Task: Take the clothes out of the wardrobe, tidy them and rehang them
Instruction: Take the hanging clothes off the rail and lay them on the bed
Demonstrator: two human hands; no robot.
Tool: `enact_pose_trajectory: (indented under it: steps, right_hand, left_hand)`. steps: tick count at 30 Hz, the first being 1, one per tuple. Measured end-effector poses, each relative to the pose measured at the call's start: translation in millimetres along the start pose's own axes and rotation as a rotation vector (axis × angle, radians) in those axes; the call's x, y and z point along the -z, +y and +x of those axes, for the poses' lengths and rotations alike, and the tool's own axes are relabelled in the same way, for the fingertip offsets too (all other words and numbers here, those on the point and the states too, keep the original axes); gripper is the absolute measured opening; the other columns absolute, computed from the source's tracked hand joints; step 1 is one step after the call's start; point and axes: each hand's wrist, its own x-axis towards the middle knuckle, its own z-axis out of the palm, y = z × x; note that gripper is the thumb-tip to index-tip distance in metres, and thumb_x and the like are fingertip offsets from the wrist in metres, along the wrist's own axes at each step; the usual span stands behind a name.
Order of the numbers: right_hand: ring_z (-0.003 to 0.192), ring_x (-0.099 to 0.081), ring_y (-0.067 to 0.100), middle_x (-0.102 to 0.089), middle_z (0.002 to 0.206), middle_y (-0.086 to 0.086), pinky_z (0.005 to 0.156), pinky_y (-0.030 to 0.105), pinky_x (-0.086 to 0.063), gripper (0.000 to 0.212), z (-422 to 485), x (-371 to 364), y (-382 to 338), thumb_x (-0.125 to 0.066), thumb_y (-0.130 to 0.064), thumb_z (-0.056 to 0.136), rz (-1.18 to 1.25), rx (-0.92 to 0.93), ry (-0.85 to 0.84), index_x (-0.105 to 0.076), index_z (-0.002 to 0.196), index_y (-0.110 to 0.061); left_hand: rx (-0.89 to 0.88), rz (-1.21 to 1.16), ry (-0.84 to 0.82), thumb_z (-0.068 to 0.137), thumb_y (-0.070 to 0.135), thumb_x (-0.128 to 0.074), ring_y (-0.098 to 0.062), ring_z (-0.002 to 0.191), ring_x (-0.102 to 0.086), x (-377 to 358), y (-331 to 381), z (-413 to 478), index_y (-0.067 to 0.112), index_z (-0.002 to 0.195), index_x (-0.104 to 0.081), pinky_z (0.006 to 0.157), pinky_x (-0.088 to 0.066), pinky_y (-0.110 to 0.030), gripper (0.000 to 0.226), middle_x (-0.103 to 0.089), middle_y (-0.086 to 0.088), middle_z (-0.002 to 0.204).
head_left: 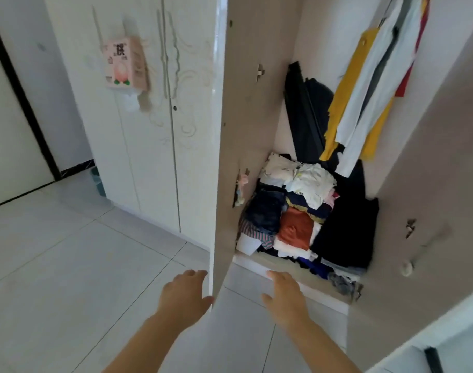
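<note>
The wardrobe stands open, its left door (246,130) swung out towards me. Yellow, white and red garments (364,103) hang at the upper right. A messy heap of clothes (297,211) lies on the wardrobe floor, with an orange piece (297,230) and a black garment (345,232) in it. My left hand (185,294) reaches forward with straight fingers, its thumb at the door's edge. My right hand (285,294) stretches out flat below the wardrobe's front ledge, holding nothing.
A pink box (125,63) hangs on the closed white wardrobe doors (160,146) to the left. The right door (423,211) stands open at the right. Pale floor tiles (68,265) spread left and below. A teal bin (98,181) sits by the far wall.
</note>
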Motion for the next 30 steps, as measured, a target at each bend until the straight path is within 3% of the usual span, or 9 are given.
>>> enact_pose_trajectory:
  steps: [5, 9, 15, 22, 30]
  right_hand:
    - [0.128, -0.036, 0.015, -0.039, 0.139, -0.001, 0.106, 0.025, -0.030, 0.055, 63.0, 36.8, 42.5, -0.052, -0.031, 0.092, -0.035, -0.049, 0.108, -0.032, 0.141, -0.020]
    - [0.125, -0.038, 0.017, -0.040, 0.136, -0.001, 0.104, 0.028, -0.035, 0.053, 130.7, 70.1, 61.0, -0.053, -0.026, 0.090, -0.022, -0.070, 0.181, -0.035, 0.139, -0.020]
    - [0.124, -0.039, 0.017, -0.041, 0.136, -0.002, 0.103, 0.027, -0.035, 0.052, 233.2, 137.6, 70.1, -0.053, -0.032, 0.090, -0.063, -0.066, 0.315, -0.035, 0.139, -0.023]
    - [0.128, -0.036, 0.020, -0.039, 0.139, 0.001, 0.105, 0.030, -0.033, 0.055, 339.7, 219.2, 81.7, -0.054, -0.032, 0.091, -0.052, -0.008, 0.424, -0.033, 0.141, -0.021]
    - [0.128, -0.035, 0.013, -0.038, 0.140, -0.002, 0.104, 0.021, -0.029, 0.055, 466.0, 323.4, 103.2, -0.056, -0.027, 0.091, -0.035, 0.140, 0.601, -0.034, 0.141, -0.021]
  left_hand:
    - [-0.168, -0.023, 0.015, 0.088, 0.045, -0.049, -0.015, 0.116, -0.049, 0.5, 57.9, 93.3, 0.026, 0.137, -0.033, 0.095, -0.042, -0.031, 0.056, -0.049, 0.005, 0.130]
    - [-0.271, -0.033, 0.040, 0.088, 0.046, -0.050, -0.015, 0.118, -0.046, 7.6, 94.7, 180.5, 0.026, 0.136, -0.035, 0.096, -0.040, -0.030, 0.054, -0.046, 0.005, 0.133]
    - [-0.382, -0.027, 0.076, 0.088, 0.043, -0.050, -0.016, 0.119, -0.048, 42.1, 142.3, 307.0, 0.025, 0.140, -0.031, 0.097, -0.042, -0.030, 0.059, -0.048, 0.003, 0.130]
    - [-0.438, -0.067, 0.153, 0.088, 0.043, -0.052, -0.019, 0.120, -0.046, 86.9, 204.3, 424.2, 0.025, 0.139, -0.033, 0.099, -0.040, -0.034, 0.057, -0.047, 0.001, 0.132]
    - [-0.414, -0.134, 0.307, 0.089, 0.039, -0.052, -0.019, 0.119, -0.046, 154.6, 269.7, 549.0, 0.025, 0.139, -0.034, 0.097, -0.040, -0.029, 0.055, -0.046, 0.000, 0.133]
